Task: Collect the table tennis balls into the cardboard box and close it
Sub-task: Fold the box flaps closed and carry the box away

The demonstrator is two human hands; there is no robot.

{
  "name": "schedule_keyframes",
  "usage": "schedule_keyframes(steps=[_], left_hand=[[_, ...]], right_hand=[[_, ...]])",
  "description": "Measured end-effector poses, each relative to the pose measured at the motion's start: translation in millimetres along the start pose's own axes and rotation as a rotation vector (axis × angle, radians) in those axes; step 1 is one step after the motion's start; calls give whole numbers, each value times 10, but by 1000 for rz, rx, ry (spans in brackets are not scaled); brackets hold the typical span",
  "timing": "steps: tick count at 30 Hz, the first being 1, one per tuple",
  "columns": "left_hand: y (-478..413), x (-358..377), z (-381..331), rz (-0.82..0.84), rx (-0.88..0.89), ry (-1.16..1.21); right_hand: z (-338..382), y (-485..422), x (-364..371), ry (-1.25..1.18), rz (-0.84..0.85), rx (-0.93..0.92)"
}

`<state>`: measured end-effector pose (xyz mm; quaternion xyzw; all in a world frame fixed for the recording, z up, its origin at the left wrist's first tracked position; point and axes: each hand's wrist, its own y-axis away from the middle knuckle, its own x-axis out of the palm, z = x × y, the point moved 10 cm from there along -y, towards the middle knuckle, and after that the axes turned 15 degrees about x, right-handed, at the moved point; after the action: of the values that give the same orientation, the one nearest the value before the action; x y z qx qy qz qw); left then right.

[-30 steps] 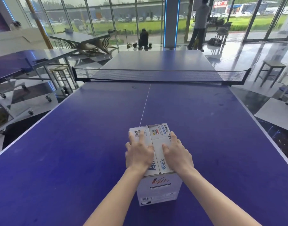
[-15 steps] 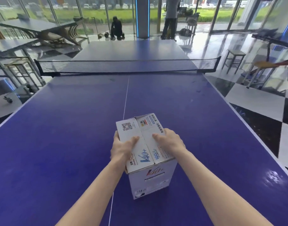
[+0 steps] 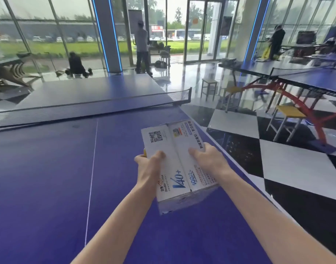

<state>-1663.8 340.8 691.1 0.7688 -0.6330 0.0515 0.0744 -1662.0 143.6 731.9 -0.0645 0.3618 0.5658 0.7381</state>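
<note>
I am looking down at the cardboard box (image 3: 174, 149), which is sitting between both hands over the right half of the blue table (image 3: 49, 178), close to its right edge. Its 2 top flaps are lying shut and meeting along a centre seam, with a QR code and "40+" showing on the left flap. The box is tilting slightly, and I cannot tell whether its base is touching the table.

The left hand (image 3: 148, 168) is gripping the box's left side, thumb pressing down on the left flap and fingers curling round the wall. The right hand (image 3: 209, 161) is clamping the right side in the same way, thumb lying on the right flap and fingers wrapping over the edge. A small yellow patch is peeking out beside the left fingers; I cannot tell what it is.

The net (image 3: 87, 109) is stretching across the table beyond the box. A yellow stool (image 3: 288, 113) is standing on the chequered floor to the right.
</note>
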Motion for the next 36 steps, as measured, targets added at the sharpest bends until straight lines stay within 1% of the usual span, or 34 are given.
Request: schedule_keyframes(steps=[5, 9, 16, 21, 26, 32, 36], left_hand=[[350, 1280, -1, 162, 30, 10], [675, 2193, -42, 259, 82, 20], [1230, 3429, -139, 296, 120, 15], [1435, 4252, -88, 379, 146, 4], [1441, 4919, 30, 441, 174, 40], [1093, 5600, 190, 423, 195, 91], [623, 6073, 312, 384, 193, 107]], right_hand=[[-541, -44, -1223, -35, -148, 27], [-980, -104, -2058, -73, -215, 30], [-1659, -156, -3248, -114, -232, -11], [-2090, -266, -3993, -129, -290, 0], [-2390, -596, -4526, -135, -332, 30], [-2518, -1302, -4905, -139, -326, 13], [-2514, -1906, -5125, -155, -298, -3]])
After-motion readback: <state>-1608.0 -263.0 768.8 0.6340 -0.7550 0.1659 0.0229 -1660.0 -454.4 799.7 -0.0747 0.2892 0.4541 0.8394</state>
